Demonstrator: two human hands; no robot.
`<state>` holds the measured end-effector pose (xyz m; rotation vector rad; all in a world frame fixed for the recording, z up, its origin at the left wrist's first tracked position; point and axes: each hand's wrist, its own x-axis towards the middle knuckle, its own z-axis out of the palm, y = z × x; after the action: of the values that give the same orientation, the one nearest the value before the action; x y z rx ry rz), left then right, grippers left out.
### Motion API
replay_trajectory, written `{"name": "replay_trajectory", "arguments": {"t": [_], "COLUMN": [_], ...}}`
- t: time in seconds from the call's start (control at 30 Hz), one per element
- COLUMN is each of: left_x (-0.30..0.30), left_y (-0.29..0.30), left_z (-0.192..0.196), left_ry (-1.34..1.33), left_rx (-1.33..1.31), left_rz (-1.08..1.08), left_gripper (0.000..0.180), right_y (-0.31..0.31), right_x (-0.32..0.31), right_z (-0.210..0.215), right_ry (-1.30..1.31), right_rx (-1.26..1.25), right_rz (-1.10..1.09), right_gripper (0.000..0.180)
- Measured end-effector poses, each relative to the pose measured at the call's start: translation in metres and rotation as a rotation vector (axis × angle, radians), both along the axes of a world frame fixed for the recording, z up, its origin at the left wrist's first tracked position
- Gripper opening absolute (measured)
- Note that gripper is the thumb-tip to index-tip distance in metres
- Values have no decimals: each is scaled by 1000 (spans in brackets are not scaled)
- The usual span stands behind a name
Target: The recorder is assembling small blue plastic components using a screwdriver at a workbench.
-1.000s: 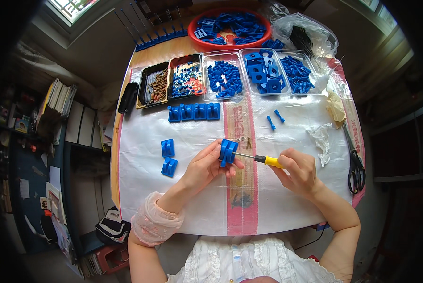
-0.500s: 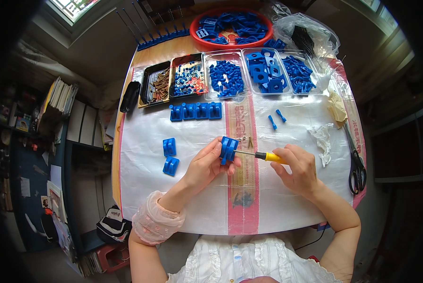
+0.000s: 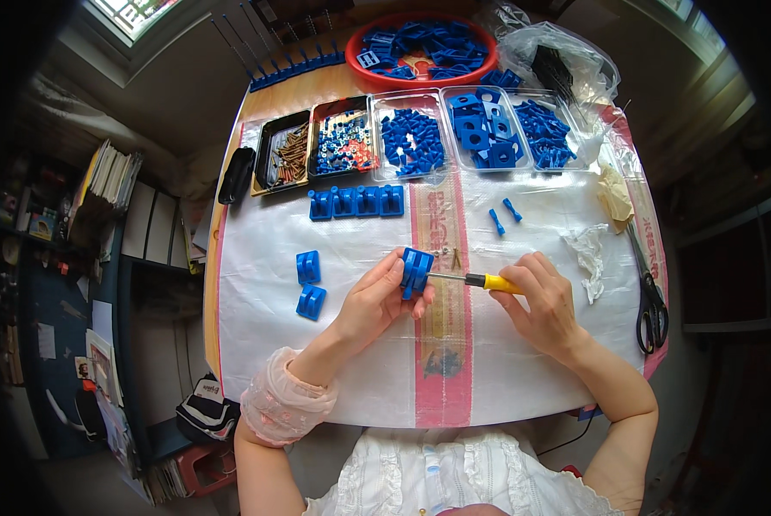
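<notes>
Between the fingers of my left hand (image 3: 375, 292) is a blue plastic bracket (image 3: 416, 272), held up over the middle of the table. My right hand (image 3: 542, 308) grips the yellow handle of a screwdriver (image 3: 489, 282). Its shaft points left, and the tip meets the bracket's right side; the exact contact spot is too small to make out. A few small metal screws (image 3: 456, 260) lie on the cloth just beyond the shaft. Two loose blue brackets (image 3: 310, 301) rest left of my left hand. Farther off, a row of several blue brackets (image 3: 356, 203) stands side by side.
Trays line the back: brown screws (image 3: 293, 158), nuts with blue bits (image 3: 342, 142), small blue parts (image 3: 411, 142), blue plates (image 3: 476, 129) and blue pegs (image 3: 547, 138). Behind them sits a red basin (image 3: 358, 76) of blue pieces. Two blue pegs (image 3: 504, 217) and black scissors (image 3: 652, 314) lie rightward.
The fingers of my right hand have shifted their grip slightly on the screwdriver handle. My left hand and the bracket stay almost where they were.
</notes>
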<state>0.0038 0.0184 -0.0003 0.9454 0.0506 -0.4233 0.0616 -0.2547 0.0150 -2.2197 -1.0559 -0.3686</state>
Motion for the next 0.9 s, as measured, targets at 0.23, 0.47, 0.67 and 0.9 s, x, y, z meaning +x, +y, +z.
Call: {"name": "replay_trajectory", "arguments": {"t": [0.23, 0.47, 0.67, 0.9], "left_x": [0, 0, 1, 0], "left_y": [0, 0, 0, 0], "left_z": [1, 0, -1, 0], "left_ry": [13, 2, 22, 26], "left_rx": [0, 1, 0, -6], "left_rz": [15, 12, 29, 29], "left_gripper": [42, 41, 40, 39], "right_y": [-2, -2, 1, 1], "right_x": [-4, -1, 0, 0], "right_z": [-3, 0, 0, -8], "right_ry": [192, 232, 106, 91], "right_rx": [20, 21, 6, 120], "right_rz": [36, -3, 13, 35], "right_gripper": [16, 9, 22, 34]}}
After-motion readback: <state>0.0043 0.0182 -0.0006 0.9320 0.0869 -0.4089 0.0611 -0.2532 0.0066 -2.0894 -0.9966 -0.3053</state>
